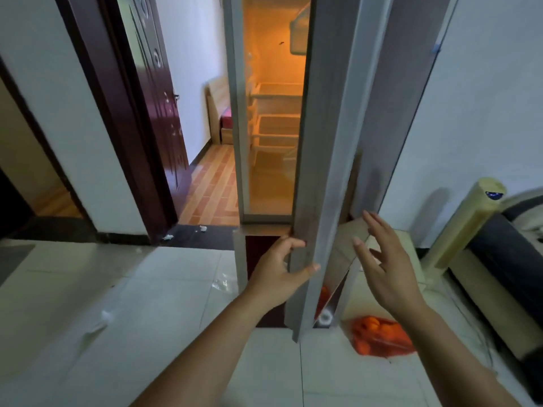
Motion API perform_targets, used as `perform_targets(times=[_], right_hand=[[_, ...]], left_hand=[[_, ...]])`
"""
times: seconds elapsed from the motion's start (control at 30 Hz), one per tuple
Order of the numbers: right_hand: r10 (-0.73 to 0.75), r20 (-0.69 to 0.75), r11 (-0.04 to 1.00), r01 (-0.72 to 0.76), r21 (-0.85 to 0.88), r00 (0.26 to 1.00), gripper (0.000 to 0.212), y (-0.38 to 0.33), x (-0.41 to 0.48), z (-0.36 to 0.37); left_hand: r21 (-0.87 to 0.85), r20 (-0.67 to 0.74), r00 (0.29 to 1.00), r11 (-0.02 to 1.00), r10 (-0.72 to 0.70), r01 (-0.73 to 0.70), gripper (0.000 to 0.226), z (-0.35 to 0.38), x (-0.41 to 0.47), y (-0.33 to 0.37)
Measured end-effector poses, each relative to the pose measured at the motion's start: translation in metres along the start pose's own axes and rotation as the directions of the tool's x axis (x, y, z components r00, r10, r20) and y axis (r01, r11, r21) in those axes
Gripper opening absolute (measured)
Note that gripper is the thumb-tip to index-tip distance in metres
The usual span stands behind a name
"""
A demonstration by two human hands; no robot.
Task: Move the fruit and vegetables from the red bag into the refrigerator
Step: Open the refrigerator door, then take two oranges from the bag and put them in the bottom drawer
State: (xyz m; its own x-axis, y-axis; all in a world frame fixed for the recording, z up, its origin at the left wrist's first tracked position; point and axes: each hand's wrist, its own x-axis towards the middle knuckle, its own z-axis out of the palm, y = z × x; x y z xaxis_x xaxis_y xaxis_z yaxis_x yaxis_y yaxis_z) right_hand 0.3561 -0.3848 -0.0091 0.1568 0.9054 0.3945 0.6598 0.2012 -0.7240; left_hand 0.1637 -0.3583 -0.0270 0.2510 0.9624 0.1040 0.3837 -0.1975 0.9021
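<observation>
Gripping edge of tall grey metal fridge door point(323, 171) w/ left hand point(279, 268): fingers curling behind edge, thumb pressing on front. Holding right hand point(385, 268) just right of door, fingers spread, gripping nothing; touching door or not, can't tell. Lying on pale floor tiles point(147, 318) right of door's bottom corner: red thin plastic bag point(379, 339) w/ orange fruit inside, apart from both hands. Glowing left of door: lit fridge interior point(273, 186), white shelves point(276, 133) looking bare. Judging task barely begun: door open, nothing loaded yet; fetching bag & shelving all produce remaining.
</observation>
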Motion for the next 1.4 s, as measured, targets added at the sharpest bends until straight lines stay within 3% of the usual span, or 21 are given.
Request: perform_targets(times=[0.27, 0.67, 0.77, 0.93, 1.13, 1.4], right_hand=[[-0.006, 0.0, 1.0, 0.006, 0.018, 1.0, 0.063, 0.006, -0.048, -0.074], [-0.064, 0.033, 0.991, 0.059, 0.122, 0.997, 0.067, 0.065, -0.064, -0.177], [-0.113, 0.023, 0.99, 0.111, 0.093, 0.993, 0.063, 0.092, -0.062, -0.213], [-0.2, -0.009, 0.98, 0.2, -0.019, 0.98, 0.055, 0.128, -0.067, -0.257], [-0.272, 0.072, 0.952, 0.279, -0.126, 0.96, 0.052, 0.152, -0.068, -0.292], [-0.201, 0.016, 0.977, 0.202, -0.074, 0.979, 0.047, 0.182, -0.062, -0.33]], left_hand=[[0.018, 0.054, 0.994, 0.995, 0.098, -0.099, 0.04, 0.063, -0.043, 0.043], [-0.228, -0.184, 0.981, 0.974, -0.06, 0.017, 0.075, 0.202, -0.073, 0.102], [-0.185, -0.207, 0.978, 0.982, -0.015, -0.024, 0.071, 0.249, -0.076, 0.119], [-0.128, -0.13, 0.992, 0.992, -0.004, -0.013, 0.072, 0.294, -0.083, 0.138], [-0.105, -0.184, 0.983, 0.994, -0.027, 0.008, 0.071, 0.328, -0.083, 0.159], [-0.075, -0.16, 0.987, 0.997, 0.017, -0.03, 0.065, 0.367, -0.074, 0.18]])
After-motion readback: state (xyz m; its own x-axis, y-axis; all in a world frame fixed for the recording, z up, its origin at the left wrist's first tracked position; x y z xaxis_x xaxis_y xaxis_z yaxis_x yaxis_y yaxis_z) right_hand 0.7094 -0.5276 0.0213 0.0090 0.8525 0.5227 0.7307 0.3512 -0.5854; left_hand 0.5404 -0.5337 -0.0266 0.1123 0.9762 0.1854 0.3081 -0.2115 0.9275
